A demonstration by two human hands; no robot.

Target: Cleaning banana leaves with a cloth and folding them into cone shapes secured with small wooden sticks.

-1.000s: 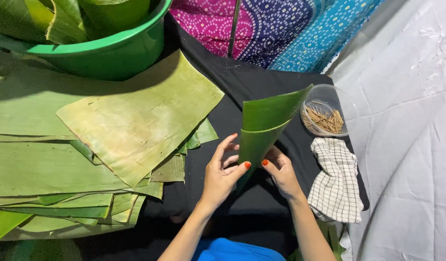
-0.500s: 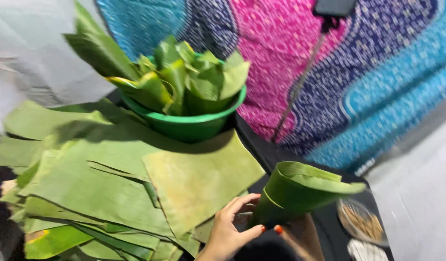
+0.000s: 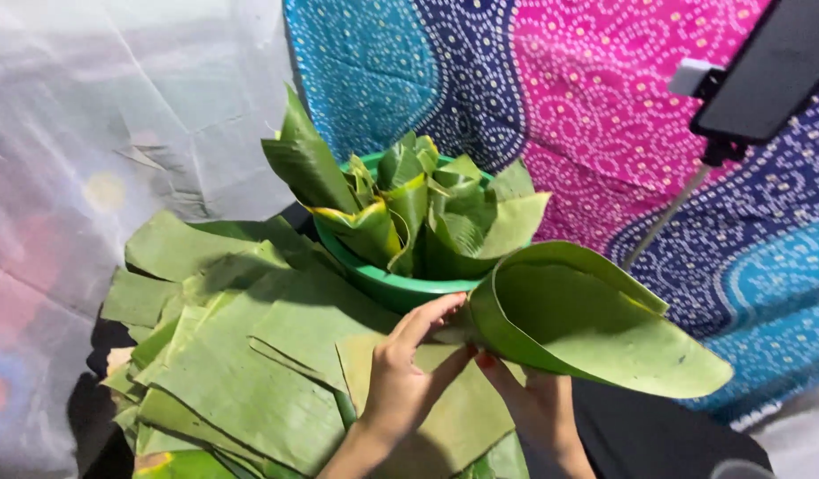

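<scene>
Against a dotted blue-and-pink cloth, the left hand [image 3: 407,377] and right hand [image 3: 535,410] both pinch a rolled leaf cone [image 3: 578,324] keeping it curled beside the green basin [image 3: 387,286] over stacked leaves [image 3: 250,355].

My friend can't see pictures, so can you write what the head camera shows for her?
Two hands, the left hand and right hand, hold a green leaf rolled into a cone. Behind it, a green bowl holds more folded leaves, flat cut leaves lie piled on the left, and a bright dotted cloth hangs behind.
</scene>
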